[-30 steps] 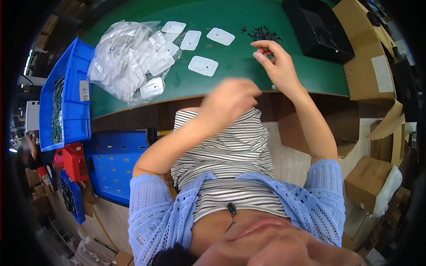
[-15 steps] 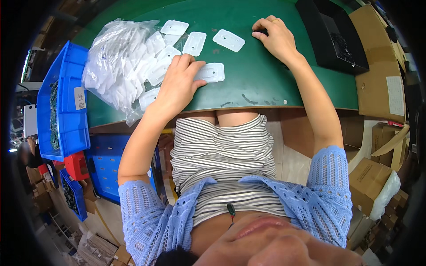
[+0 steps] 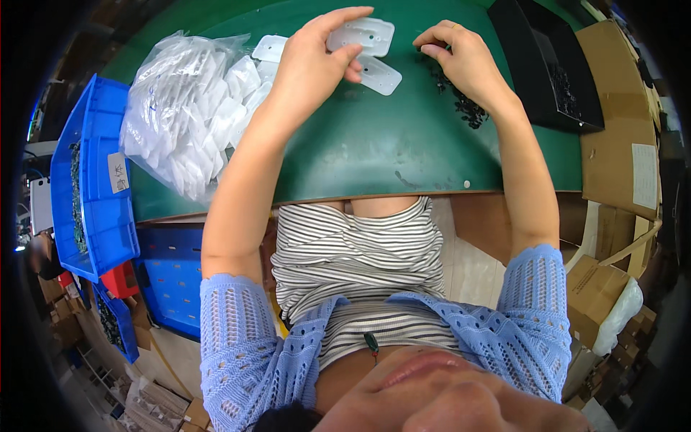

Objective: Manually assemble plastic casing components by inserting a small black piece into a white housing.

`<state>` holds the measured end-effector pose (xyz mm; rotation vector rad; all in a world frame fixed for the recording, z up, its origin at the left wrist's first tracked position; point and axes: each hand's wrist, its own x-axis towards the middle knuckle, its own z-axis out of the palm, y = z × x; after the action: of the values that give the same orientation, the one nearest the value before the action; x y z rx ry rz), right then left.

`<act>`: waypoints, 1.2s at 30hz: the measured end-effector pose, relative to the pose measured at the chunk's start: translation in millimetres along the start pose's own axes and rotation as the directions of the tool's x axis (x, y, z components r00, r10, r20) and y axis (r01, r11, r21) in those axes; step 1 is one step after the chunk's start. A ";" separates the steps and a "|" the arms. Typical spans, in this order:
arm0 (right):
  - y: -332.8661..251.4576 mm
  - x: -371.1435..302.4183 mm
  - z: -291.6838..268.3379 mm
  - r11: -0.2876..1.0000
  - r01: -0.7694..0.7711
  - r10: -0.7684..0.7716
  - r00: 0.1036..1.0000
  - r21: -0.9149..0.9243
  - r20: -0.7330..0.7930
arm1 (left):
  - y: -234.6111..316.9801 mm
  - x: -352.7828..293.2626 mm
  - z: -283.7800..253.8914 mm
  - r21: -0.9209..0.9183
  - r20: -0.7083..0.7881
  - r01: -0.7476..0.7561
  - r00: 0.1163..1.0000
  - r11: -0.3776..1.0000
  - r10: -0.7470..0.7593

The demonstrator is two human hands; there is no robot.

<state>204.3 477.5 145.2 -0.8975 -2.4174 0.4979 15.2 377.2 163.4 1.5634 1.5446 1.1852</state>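
Note:
My left hand (image 3: 317,61) reaches to the far middle of the green table, its thumb and fingers around the edge of a white plastic cover (image 3: 374,34). This rectangular cover has rounded corners and a small dark hole. Partly beneath it lies another white cover (image 3: 381,75). To the right, the thumb and fingertips of my right hand (image 3: 464,61) are pinched together with a dark bit at the tips, likely a small black part. A loose pile of small black parts (image 3: 469,111) lies just below that hand.
A clear plastic bag (image 3: 173,115) full of white covers sits on the left of the green table (image 3: 338,158). Beyond it stands a blue bin (image 3: 108,209). At the right are a black tray (image 3: 540,50) with small black parts and a cardboard box (image 3: 615,108).
My left hand has moved away from me and slightly right, and now holds a cover. My right hand has shifted slightly right and nearer, and the black pile beneath it has come into view.

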 end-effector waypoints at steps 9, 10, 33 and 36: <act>-5.3 -7.3 9.8 0.581 -0.285 0.320 0.941 0.762 0.109 | -17.8 -1.2 20.0 -0.269 -0.091 0.076 0.990 0.960 -0.104; -9.7 -6.4 11.4 0.530 -0.267 0.302 0.946 0.805 0.116 | -18.2 -2.0 23.7 -0.268 -0.095 0.078 0.990 0.960 -0.107; -26.2 -12.9 14.1 0.434 -0.202 0.203 0.971 0.878 0.123 | -17.3 -8.5 32.7 -0.170 -0.230 -0.123 0.970 0.978 0.082; -30.6 -13.1 12.5 0.446 -0.209 0.159 0.975 0.870 0.153 | -17.1 -8.9 33.5 -0.154 -0.235 -0.145 0.966 0.977 0.107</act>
<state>190.4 444.7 146.0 -0.6269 -1.6419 1.6879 39.4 375.5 133.4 1.4730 1.4547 1.5704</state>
